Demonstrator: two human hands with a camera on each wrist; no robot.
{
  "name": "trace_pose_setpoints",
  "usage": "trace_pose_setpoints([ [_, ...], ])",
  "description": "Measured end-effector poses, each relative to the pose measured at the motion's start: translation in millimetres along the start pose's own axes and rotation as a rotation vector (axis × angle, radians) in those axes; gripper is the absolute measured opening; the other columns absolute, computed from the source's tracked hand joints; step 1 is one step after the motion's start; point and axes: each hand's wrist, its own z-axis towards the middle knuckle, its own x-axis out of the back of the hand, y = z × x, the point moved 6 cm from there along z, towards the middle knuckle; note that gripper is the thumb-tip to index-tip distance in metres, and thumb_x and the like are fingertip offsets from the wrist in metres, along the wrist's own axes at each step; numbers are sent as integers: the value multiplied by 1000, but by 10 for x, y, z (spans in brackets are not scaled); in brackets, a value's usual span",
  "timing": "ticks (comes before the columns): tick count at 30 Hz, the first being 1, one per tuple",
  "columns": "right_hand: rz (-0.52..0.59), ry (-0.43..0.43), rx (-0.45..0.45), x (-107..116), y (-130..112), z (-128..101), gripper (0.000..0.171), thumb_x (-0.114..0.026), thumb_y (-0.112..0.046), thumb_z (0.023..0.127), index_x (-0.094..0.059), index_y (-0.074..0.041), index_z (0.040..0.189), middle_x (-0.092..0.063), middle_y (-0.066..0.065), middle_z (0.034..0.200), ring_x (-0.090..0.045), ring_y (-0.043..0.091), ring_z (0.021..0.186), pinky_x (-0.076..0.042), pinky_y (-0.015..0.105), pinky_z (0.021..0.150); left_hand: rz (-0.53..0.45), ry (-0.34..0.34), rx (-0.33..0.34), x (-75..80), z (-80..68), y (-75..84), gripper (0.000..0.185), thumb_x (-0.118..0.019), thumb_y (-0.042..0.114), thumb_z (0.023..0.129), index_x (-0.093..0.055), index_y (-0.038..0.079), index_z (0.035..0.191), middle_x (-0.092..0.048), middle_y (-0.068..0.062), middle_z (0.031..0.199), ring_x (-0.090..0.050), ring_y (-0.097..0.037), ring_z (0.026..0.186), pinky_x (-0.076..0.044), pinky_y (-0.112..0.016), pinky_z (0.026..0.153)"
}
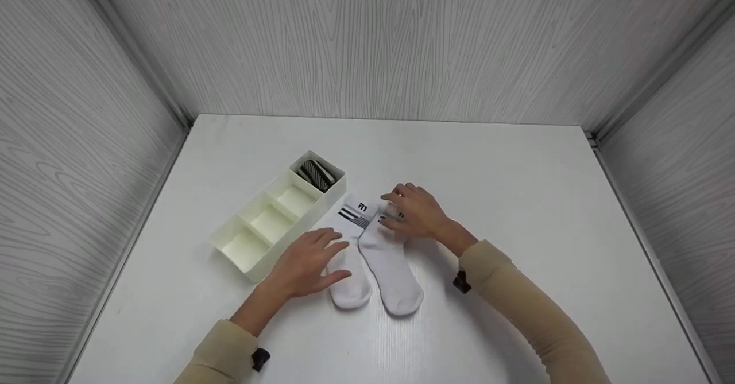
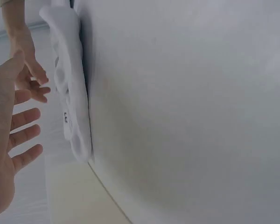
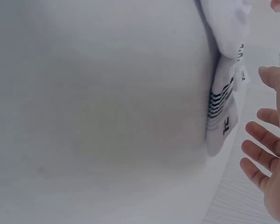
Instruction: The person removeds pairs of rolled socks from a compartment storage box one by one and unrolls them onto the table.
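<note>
Two white socks with dark stripes and lettering at the cuffs lie side by side on the table, the left sock [image 1: 351,283] and the right sock [image 1: 396,280], their cuffs close together. My left hand [image 1: 307,262] hovers over the left edge of the left sock, fingers spread. Over the cuff of the right sock is my right hand [image 1: 419,212], its fingers parted and partly hiding the print. Both wrist views show loose fingers apart from the fabric: the left hand [image 2: 7,130] beside a sock [image 2: 73,79], the right hand [image 3: 273,149] beside a striped cuff [image 3: 220,102].
Left of the socks, a cream box [image 1: 259,274] with a row of compartments stands at a slant. Its far compartment holds a folded black-and-white striped item [image 1: 317,175]. Wood-grain panels [image 1: 367,45] wall the white table [image 1: 488,166] at the back and sides.
</note>
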Motion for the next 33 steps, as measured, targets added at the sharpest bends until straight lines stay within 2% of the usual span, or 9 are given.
trace_pose_setpoints([
  [5, -12, -8, 19, 22, -88, 127, 55, -69, -49, 98, -66, -13, 139, -69, 11, 125, -65, 30, 109, -56, 47, 91, 8, 66, 63, 123, -131, -303, 61, -75, 55, 92, -69, 12, 135, -70, -11, 137, -63, -32, 134, -51, -47, 113],
  [8, 6, -22, 16, 28, -137, 212, 55, -67, -50, 99, -65, -13, 140, -68, 12, 129, -65, 31, 112, -56, 48, 95, 0, 77, 121, 188, -213, -499, 66, -76, 54, 91, -66, 9, 139, -68, -14, 139, -61, -35, 136, -50, -50, 114],
  [14, 16, -23, 7, 53, -249, 406, 56, -65, -51, 100, -64, -13, 142, -69, 11, 130, -67, 31, 115, -57, 49, 98, -4, 5, 292, 218, -388, -880, 80, -73, 57, 91, -56, 6, 150, -59, -20, 151, -50, -42, 147, -39, -57, 123],
  [18, 28, -20, -10, 83, -339, 525, 56, -65, -51, 101, -64, -14, 142, -70, 8, 128, -66, 29, 117, -56, 47, 99, -5, -27, 377, 196, -495, -1065, 88, -69, 61, 91, -49, 3, 155, -50, -23, 159, -41, -46, 152, -33, -64, 125],
  [26, 61, -28, -49, 80, -507, 765, 58, -64, -53, 100, -63, -14, 143, -70, 7, 129, -66, 28, 119, -56, 47, 100, -30, -116, 516, 106, -639, -1275, 100, -65, 68, 90, -39, 2, 161, -36, -28, 167, -28, -52, 157, -24, -73, 125],
  [33, 32, -41, -48, 71, -610, 925, 57, -63, -52, 101, -63, -13, 143, -69, 8, 132, -65, 29, 120, -57, 47, 100, -81, -125, 552, 52, -643, -1301, 103, -64, 70, 91, -34, 3, 163, -30, -28, 170, -27, -54, 157, -29, -73, 123],
])
